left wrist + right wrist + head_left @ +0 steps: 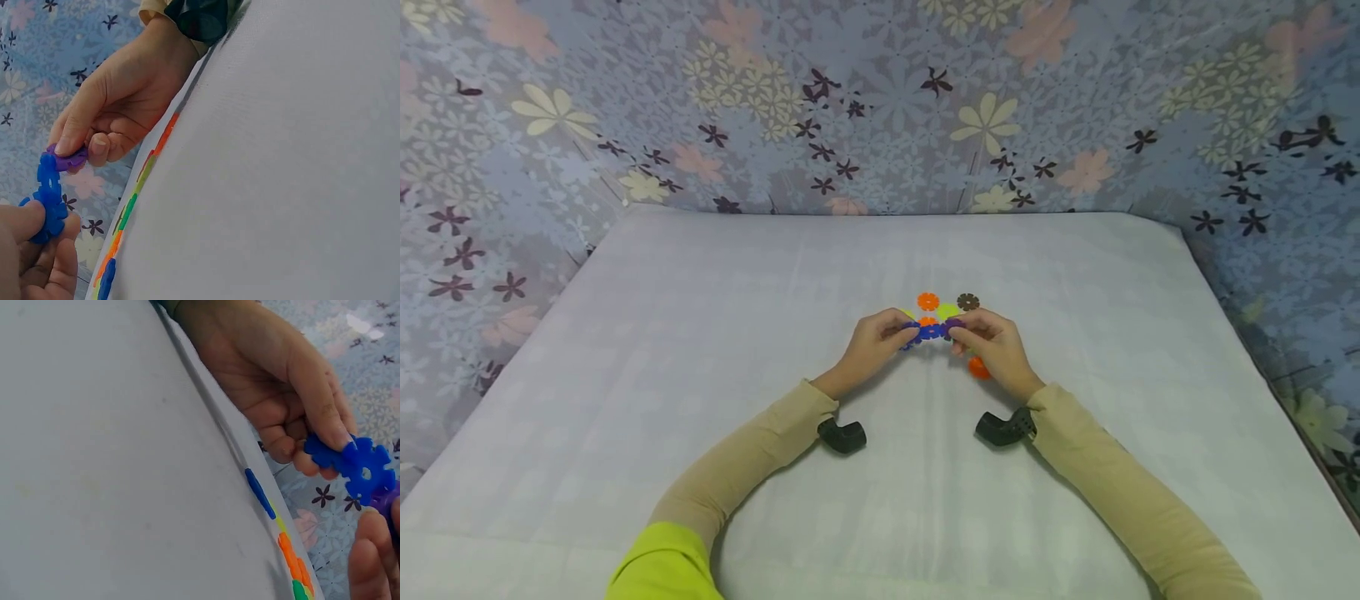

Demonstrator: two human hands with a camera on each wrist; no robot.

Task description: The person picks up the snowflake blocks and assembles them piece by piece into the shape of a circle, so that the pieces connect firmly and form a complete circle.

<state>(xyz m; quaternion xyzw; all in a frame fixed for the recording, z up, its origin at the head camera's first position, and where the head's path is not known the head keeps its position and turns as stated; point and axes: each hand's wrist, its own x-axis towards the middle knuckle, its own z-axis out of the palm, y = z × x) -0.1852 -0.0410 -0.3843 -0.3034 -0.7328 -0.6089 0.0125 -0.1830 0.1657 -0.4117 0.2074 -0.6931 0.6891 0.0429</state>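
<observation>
Both hands meet above the table over some joined blue notched discs. The left hand pinches a blue disc between thumb and fingers. A purple disc is pinched by the right hand at the other end, against the blue piece. In the right wrist view the left hand grips one blue disc while another blue disc stands out flat, touching the purple disc; part of the right hand shows below.
Loose discs lie on the white table behind and beside the hands: orange, brown, yellow-green, and another orange disc beside the right hand. A black wrist device sits at the left cuff, another at the right.
</observation>
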